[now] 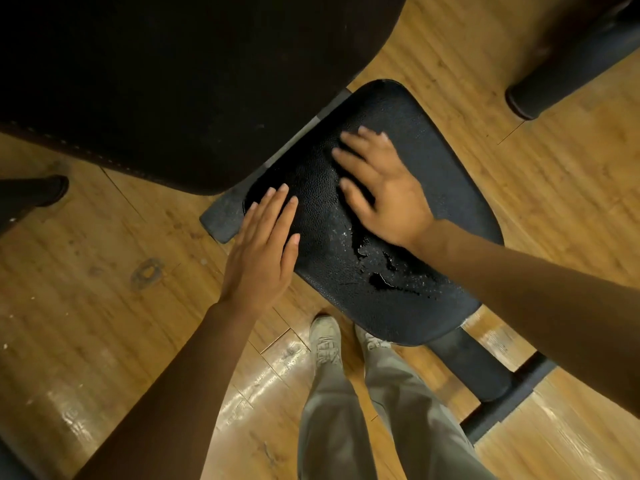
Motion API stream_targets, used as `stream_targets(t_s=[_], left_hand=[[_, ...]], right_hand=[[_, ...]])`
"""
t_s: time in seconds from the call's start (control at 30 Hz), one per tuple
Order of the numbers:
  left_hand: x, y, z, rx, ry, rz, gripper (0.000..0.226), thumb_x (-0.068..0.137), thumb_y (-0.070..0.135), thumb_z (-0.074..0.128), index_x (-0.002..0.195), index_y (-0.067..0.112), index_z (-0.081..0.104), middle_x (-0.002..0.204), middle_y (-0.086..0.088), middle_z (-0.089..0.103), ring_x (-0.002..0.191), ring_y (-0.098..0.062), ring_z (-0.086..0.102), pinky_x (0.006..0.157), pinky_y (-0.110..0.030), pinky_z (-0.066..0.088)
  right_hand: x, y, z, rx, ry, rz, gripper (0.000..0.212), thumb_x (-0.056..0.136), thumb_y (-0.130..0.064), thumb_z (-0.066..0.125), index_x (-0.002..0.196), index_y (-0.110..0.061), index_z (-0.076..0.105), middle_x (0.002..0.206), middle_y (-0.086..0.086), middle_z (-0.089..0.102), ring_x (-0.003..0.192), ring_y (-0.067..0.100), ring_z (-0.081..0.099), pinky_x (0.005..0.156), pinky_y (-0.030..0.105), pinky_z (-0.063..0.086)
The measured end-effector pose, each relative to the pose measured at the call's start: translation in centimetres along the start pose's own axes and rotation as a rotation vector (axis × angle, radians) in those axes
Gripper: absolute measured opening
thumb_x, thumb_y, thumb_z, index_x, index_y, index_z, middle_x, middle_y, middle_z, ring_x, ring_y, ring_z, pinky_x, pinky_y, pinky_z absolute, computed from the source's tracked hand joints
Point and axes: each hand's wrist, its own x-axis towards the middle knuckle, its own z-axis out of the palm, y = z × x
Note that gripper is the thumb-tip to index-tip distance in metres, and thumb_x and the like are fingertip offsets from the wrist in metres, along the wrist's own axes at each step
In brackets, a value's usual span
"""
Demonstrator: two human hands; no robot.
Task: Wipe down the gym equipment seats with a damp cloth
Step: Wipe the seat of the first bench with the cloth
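At the bottom of the view, pale shoes (325,336) and light trousers (346,410) stand on the wooden floor (104,323). Just beyond them lies the black textured seat (450,209), beaded with water droplets (381,271). The left hand (261,252) rests flat on its left edge, fingers straight; the right hand (381,188) lies spread on its middle, holding nothing. Farther off, a large dark pad (173,81) overhangs the seat.

Right hand (384,188) smeared by motion blur. Back pad (173,81) cropped by top edge, too dark for detail. Roller pad (571,64) cropped at right.
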Motion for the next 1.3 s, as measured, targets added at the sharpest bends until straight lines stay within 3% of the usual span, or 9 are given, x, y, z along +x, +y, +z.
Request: stream_targets(t_s=[0.17, 0.27, 0.33, 0.57, 0.63, 0.83, 0.97, 1.13, 1.3], left_hand=[[-0.9, -0.9, -0.4, -0.011, -0.006, 0.001, 0.05, 0.106, 0.024, 0.03, 0.152, 0.004, 0.034, 0.162, -0.011, 0.027, 0.152, -0.022, 0.019, 0.125, -0.03, 0.008], [-1.1, -1.3, -0.6, -0.019, -0.016, 0.015, 0.05, 0.107, 0.024, 0.029, 0.152, 0.003, 0.034, 0.162, -0.011, 0.027, 0.152, -0.022, 0.018, 0.125, -0.031, 0.009], [-1.2, -1.3, -0.6, -0.016, -0.021, 0.015, 0.051, 0.107, 0.024, 0.029, 0.152, 0.003, 0.034, 0.162, -0.011, 0.027, 0.152, -0.022, 0.019, 0.125, -0.032, 0.01], [-1.7, -0.8, -0.1, -0.044, 0.028, -0.039, 0.051, 0.106, 0.023, 0.029, 0.152, 0.003, 0.033, 0.162, -0.012, 0.027, 0.152, -0.022, 0.018, 0.125, -0.03, 0.007], [-1.8, -1.0, -0.1, -0.055, 0.025, -0.032, 0.051, 0.106, 0.022, 0.029, 0.152, 0.002, 0.034, 0.162, -0.013, 0.028, 0.152, -0.023, 0.018, 0.125, -0.031, 0.008], [-1.9, -2.5, -0.2, -0.092, -0.041, 0.05, 0.05, 0.106, 0.016, 0.027, 0.154, 0.0, 0.029, 0.164, -0.013, 0.02, 0.154, -0.023, 0.013, 0.126, -0.036, 0.011], [-1.9, -3.2, -0.3, -0.101, -0.046, 0.079, 0.05, 0.106, 0.015, 0.029, 0.154, 0.001, 0.029, 0.164, -0.012, 0.021, 0.154, -0.023, 0.014, 0.125, -0.039, 0.014], [-1.9, -3.0, -0.5, -0.129, -0.046, 0.078, 0.051, 0.107, 0.022, 0.028, 0.154, 0.002, 0.03, 0.164, -0.01, 0.022, 0.154, -0.02, 0.013, 0.125, -0.031, 0.009], [-1.8, -2.8, -0.5, -0.148, -0.032, 0.074, 0.05, 0.108, 0.021, 0.029, 0.153, 0.0, 0.032, 0.163, -0.011, 0.024, 0.154, -0.021, 0.014, 0.125, -0.031, 0.011]], right_hand=[[-5.4, -2.2, 0.2, 0.088, -0.298, -0.425, 0.035, 0.104, -0.019, 0.049, 0.132, -0.006, 0.064, 0.146, 0.015, 0.053, 0.143, 0.035, 0.039, 0.122, 0.049, 0.025], [-5.1, -1.6, 0.3, 0.038, -0.345, -0.519, 0.034, 0.104, -0.02, 0.051, 0.133, -0.007, 0.063, 0.147, 0.015, 0.051, 0.142, 0.033, 0.04, 0.121, 0.047, 0.027], [-3.2, -0.7, 0.4, 0.0, -0.282, -0.428, 0.035, 0.102, -0.019, 0.053, 0.133, -0.006, 0.062, 0.148, 0.018, 0.048, 0.142, 0.035, 0.04, 0.122, 0.048, 0.026], [1.4, -2.2, 1.7, -0.005, 0.132, 0.19, 0.036, 0.099, -0.015, 0.054, 0.131, -0.001, 0.062, 0.144, 0.02, 0.051, 0.14, 0.038, 0.04, 0.123, 0.047, 0.019], [0.3, -4.2, 2.4, 0.026, 0.106, 0.168, 0.039, 0.098, -0.018, 0.054, 0.133, -0.001, 0.06, 0.143, 0.019, 0.052, 0.141, 0.038, 0.038, 0.123, 0.048, 0.018], [-6.3, -7.6, 3.8, 0.101, -0.179, -0.248, 0.039, 0.095, -0.007, 0.06, 0.134, -0.001, 0.06, 0.145, 0.018, 0.052, 0.143, 0.037, 0.037, 0.122, 0.051, 0.024], [-6.2, -6.7, 3.2, 0.032, -0.244, -0.348, 0.036, 0.105, -0.02, 0.048, 0.135, -0.005, 0.061, 0.145, 0.018, 0.052, 0.142, 0.036, 0.04, 0.121, 0.048, 0.026], [-2.6, -5.0, 2.8, -0.015, -0.046, -0.043, 0.036, 0.1, -0.015, 0.056, 0.133, 0.0, 0.06, 0.146, 0.024, 0.047, 0.14, 0.038, 0.041, 0.119, 0.053, 0.029], [-2.7, -7.4, 4.0, 0.029, 0.096, 0.206, 0.039, 0.098, -0.017, 0.056, 0.133, -0.001, 0.06, 0.147, 0.021, 0.047, 0.144, 0.037, 0.034, 0.123, 0.048, 0.019]])
